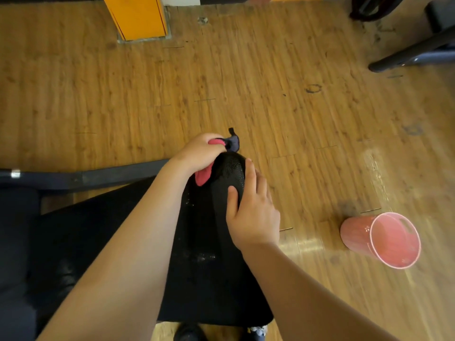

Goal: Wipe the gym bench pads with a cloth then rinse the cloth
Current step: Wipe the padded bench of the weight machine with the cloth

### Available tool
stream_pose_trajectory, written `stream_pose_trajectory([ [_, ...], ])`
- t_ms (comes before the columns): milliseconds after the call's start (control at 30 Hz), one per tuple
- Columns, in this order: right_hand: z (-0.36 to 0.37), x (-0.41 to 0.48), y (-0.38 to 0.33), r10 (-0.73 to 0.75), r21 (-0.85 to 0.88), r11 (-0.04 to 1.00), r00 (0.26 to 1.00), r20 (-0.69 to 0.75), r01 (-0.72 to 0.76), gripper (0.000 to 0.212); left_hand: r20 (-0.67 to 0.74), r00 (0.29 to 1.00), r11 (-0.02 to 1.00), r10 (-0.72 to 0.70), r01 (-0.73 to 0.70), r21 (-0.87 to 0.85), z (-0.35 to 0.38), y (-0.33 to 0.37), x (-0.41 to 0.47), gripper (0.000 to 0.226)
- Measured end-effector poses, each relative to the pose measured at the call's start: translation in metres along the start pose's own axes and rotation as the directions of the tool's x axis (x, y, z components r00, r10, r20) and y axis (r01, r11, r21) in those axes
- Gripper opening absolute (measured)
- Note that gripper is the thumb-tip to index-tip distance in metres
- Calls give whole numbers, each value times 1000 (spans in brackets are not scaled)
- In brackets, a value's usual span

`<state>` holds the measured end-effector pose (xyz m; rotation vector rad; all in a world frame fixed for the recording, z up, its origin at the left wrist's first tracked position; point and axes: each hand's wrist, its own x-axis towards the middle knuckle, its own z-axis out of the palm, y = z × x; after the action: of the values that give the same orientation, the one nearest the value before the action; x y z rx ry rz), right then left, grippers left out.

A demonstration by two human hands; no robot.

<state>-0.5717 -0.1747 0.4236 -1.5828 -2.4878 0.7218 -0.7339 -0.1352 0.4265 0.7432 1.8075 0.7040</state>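
Note:
A black textured bench pad [209, 242] runs from the bottom of the head view to a narrow rounded end at the centre. My left hand [199, 153] grips a bunched cloth [204, 177], pink with a dark blue part, against the pad's far left end. My right hand [251, 207] rests on the pad's right side, fingers spread straight along the edge and thumb on top. Wet speckles show on the pad's surface.
A pink bucket [354, 235] stands on the wood floor to the right, beside a wet patch. A dark metal frame bar [98, 175] runs left of the pad. An orange post [138, 18] stands at the back, another machine leg [408, 57] at top right.

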Motion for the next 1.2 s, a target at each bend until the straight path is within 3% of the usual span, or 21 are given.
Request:
stream_pose_trajectory([
  [67,1,0,0,2,1,1000,1000,-9,-2,61,-21,1000,999,17,-18,-48,-3,-6,-3,11],
  [267,1,0,1,-8,-18,1000,1000,-15,7,60,-47,997,996,-59,62,58,-31,-43,-5,13],
  [400,1,-1,1,-3,-26,1000,1000,-10,3,61,-52,996,998,67,-68,-17,-8,-9,-8,12],
  [500,3,-1,2,5,-33,999,1000,-9,-5,61,-39,989,990,140,-139,23,1,6,-6,12],
  [633,4,0,3,-3,-46,999,1000,-11,2,60,-86,995,999,41,-39,25,-24,-34,-10,9],
  [700,4,0,3,-2,-42,999,1000,-9,2,60,-122,991,996,62,-52,77,-26,-45,-13,16],
  [967,-3,-1,4,31,145,989,999,34,-35,56,-420,842,921,338,-388,-37,22,-41,-43,13],
  [1200,-3,-1,9,120,382,916,992,26,-120,45,-505,744,881,437,-466,76,69,-59,-99,31],
])
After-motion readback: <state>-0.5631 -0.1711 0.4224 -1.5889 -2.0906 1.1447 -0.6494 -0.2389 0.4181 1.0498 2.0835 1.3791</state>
